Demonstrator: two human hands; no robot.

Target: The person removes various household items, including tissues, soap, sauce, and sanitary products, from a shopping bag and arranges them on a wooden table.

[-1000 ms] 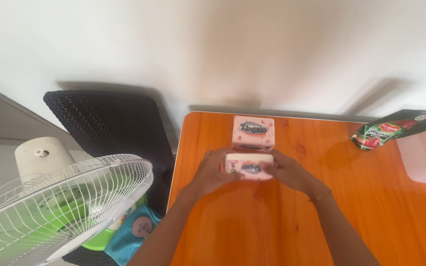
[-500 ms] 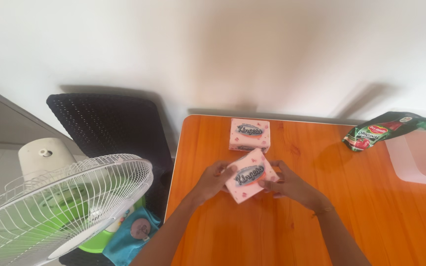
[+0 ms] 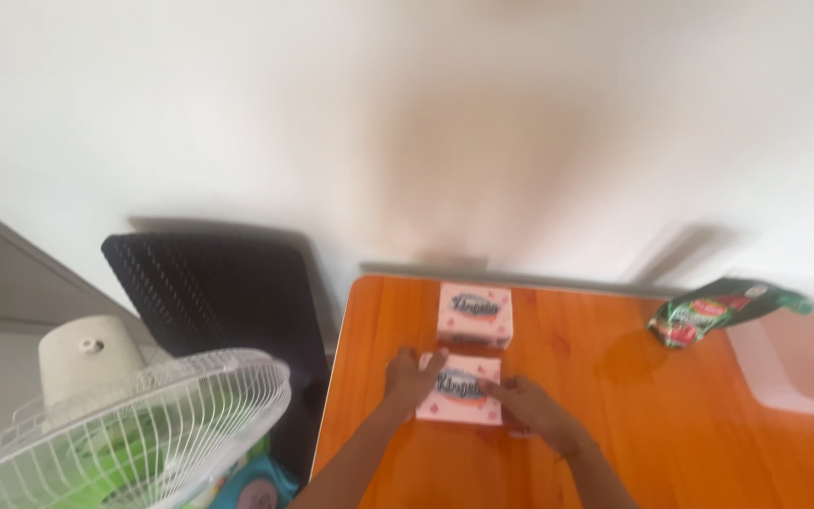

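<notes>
On the desk, nearest: left hand [image 3: 410,379] and right hand [image 3: 529,407] close round the near pink box [image 3: 461,389], one at each short end, fingers curled on its edges.
Near pink box: flat on the desk [image 3: 690,424], a rectangle with a dark oval label on top and small red marks on its side.
Far pink box: a second pink box [image 3: 475,314] of the same kind lies just behind the first, almost touching it, label up.
Green packet: a crumpled green and red packet [image 3: 723,309] lies well apart to the right, near the far edge.
White tray: a pale tray [image 3: 798,369] sits at the right edge.
Surface: glossy orange wood.
Room: white fan [image 3: 115,429] at lower left, black chair [image 3: 214,297] behind it, white wall [image 3: 407,123] beyond.
Change: half a second ago the held box was tilted askew; now it sits square, lined up with the far one.
</notes>
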